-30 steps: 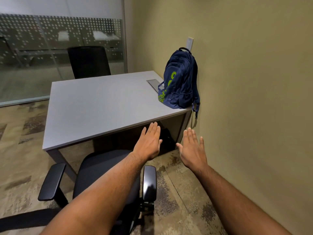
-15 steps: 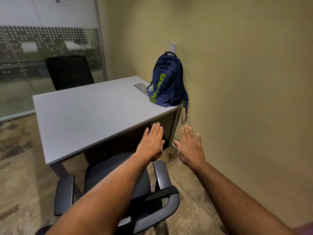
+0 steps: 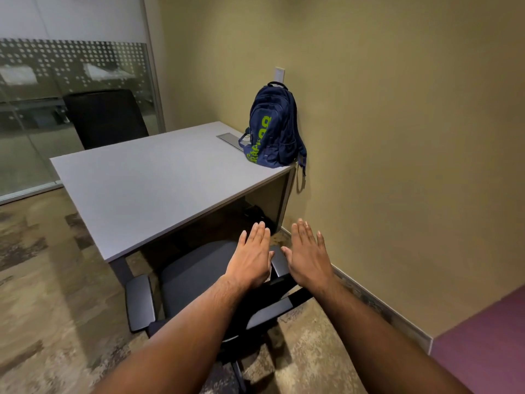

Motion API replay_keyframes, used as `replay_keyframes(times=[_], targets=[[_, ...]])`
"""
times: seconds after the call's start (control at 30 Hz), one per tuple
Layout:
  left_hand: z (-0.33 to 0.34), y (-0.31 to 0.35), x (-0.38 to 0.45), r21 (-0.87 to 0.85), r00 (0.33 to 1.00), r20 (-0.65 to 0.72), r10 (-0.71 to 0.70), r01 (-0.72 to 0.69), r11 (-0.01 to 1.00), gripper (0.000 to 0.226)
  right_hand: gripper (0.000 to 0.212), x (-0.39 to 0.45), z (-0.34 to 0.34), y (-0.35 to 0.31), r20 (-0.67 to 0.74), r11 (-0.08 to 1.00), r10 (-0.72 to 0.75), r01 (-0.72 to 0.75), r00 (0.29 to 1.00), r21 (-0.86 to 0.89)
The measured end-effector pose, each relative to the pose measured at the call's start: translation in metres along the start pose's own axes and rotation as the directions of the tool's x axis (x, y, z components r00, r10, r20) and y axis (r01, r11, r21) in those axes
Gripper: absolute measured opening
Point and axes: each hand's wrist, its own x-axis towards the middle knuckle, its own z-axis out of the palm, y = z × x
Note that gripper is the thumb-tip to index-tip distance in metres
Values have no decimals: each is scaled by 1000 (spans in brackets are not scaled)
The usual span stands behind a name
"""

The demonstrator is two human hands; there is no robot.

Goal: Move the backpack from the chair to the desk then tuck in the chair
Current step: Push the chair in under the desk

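Note:
A navy backpack (image 3: 273, 127) with green lettering stands upright on the far right corner of the grey desk (image 3: 159, 180), against the wall. The black office chair (image 3: 196, 274) sits in front of the desk, its seat partly under the desk's front edge, its low backrest bar toward me. My left hand (image 3: 251, 260) hovers flat and open over the seat's right side. My right hand (image 3: 308, 257) is flat and open just right of the right armrest (image 3: 278, 263). Neither hand holds anything.
The tan wall (image 3: 397, 137) runs close along the right of the desk and chair. A second black chair (image 3: 105, 118) stands behind the desk by a glass partition (image 3: 71, 81). A purple surface (image 3: 483, 351) lies at the lower right. Patterned carpet spreads to the left.
The view has shifted back and to the right, so the chair now shows more fully below my arms. Both hands stay flat and open, slightly lower over the chair.

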Motion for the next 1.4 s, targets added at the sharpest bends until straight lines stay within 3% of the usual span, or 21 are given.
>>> replay_keyframes(times=[0.53, 0.83, 0.97, 1.4], targets=[[14, -6, -116, -35, 981, 27, -192, 193, 981, 63, 69, -60, 14, -22, 102, 993, -121, 121, 987, 2], [25, -2, -161, 16, 917, -26, -397, 398, 917, 94, 74, -65, 22, -11, 166, 974, -224, 223, 960, 24], [25, 1, -168, 43, 888, -61, -455, 458, 888, 96, 75, -67, 30, -2, 216, 976, -207, 186, 954, 117], [27, 6, -166, 105, 888, -111, -446, 457, 883, 79, 61, -76, 37, 0, 156, 980, -165, 145, 974, 133]])
